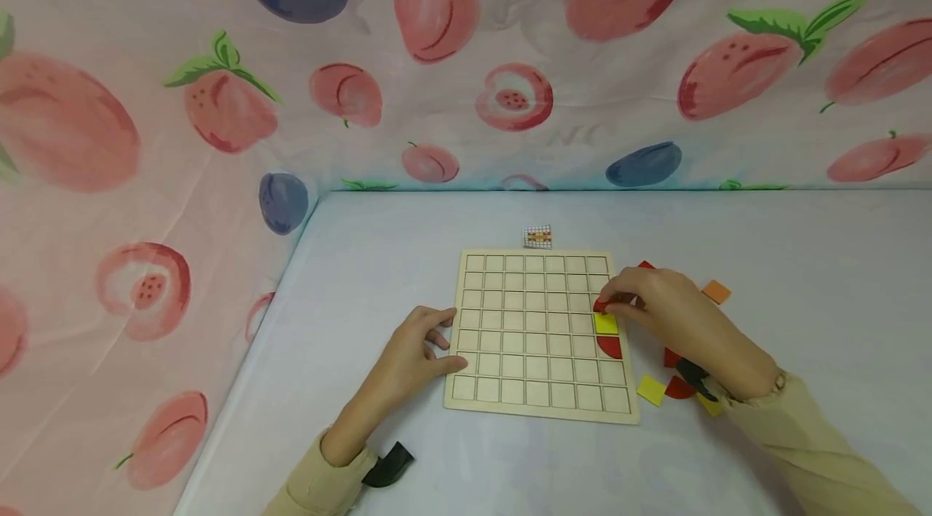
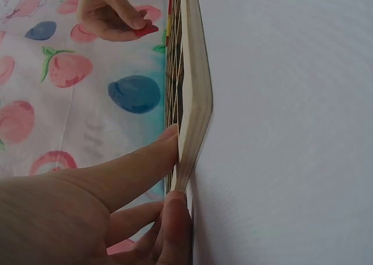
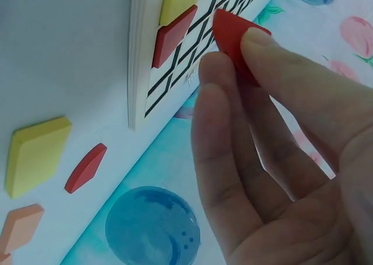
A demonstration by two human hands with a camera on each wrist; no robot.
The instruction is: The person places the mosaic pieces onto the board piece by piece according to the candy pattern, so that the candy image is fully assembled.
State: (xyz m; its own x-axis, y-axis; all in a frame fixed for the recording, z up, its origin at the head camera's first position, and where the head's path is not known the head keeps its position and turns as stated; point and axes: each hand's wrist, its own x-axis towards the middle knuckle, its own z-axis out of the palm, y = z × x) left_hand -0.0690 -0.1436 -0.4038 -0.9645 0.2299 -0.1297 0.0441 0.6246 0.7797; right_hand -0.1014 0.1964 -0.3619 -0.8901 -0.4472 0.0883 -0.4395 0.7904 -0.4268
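A pale wooden grid board [image 1: 539,417] lies flat on the table. At its left edge, my left hand [image 1: 411,354] holds it, with the thumb on the top face and a fingertip against the side [image 2: 176,218]. Over the right-hand column, my right hand [image 1: 662,310] pinches a small red piece [image 3: 232,35] between thumb and fingers. It looks like a quarter circle, and the right wrist view shows it off the board. Just below that hand, a yellow square [image 1: 606,323] and a red quarter-circle piece [image 1: 610,347] sit in the right-hand column.
A small printed pattern card [image 1: 537,237] lies behind the board. Loose pieces lie to the right, among them an orange square [image 1: 717,292], a yellow square [image 1: 651,390] and a red rounded piece [image 1: 680,388]; the right forearm partly covers others. Fruit-print cloth [image 1: 437,136] stands behind and at left.
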